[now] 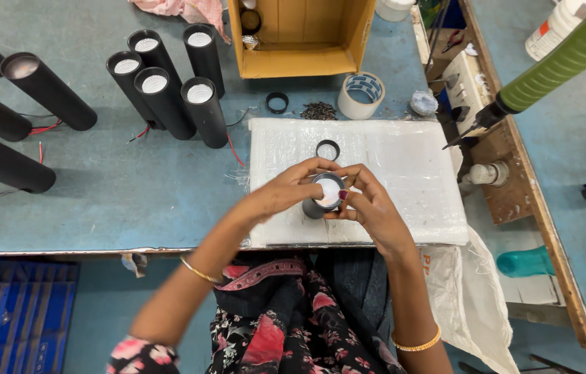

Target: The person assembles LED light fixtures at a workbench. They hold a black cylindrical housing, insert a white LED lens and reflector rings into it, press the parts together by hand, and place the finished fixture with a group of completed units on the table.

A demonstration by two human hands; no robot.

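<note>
Nearest: lap in a black floral dress (286, 332), a gold bangle on each wrist.

Left hand (286, 190) – fingers curled around a short black tube (325, 194), gripping its left side. Right hand (369, 208) – closed on the same tube from the right, thumb at the rim. The tube stands upright over a white foam pad (403, 173) on the blue bench (120, 180); its open top shows a white disc inside.

On the pad, just beyond the hands: one loose black ring (327, 149).

Beyond the pad's far edge: a second black ring (277, 102), a small heap of dark screws (319, 110), a roll of tape (361, 95), a small round dish (423, 103).

Left of the pad: five tall black tubes (168, 90) standing close together, white discs at their tops, red wires trailing at their feet. Further left: four long black tubes (23, 111) lying tilted, wires beneath.

Far edge: open cardboard box (300, 34), pink cloth (182, 8) beside it.

Right side: a green-handled driver (556, 66) hanging over a wooden tray (507, 173), a teal bottle (525, 262) lower down, a white sack (473, 298) draped off the bench edge.

Below left, under the bench: a blue crate (12, 312).
</note>
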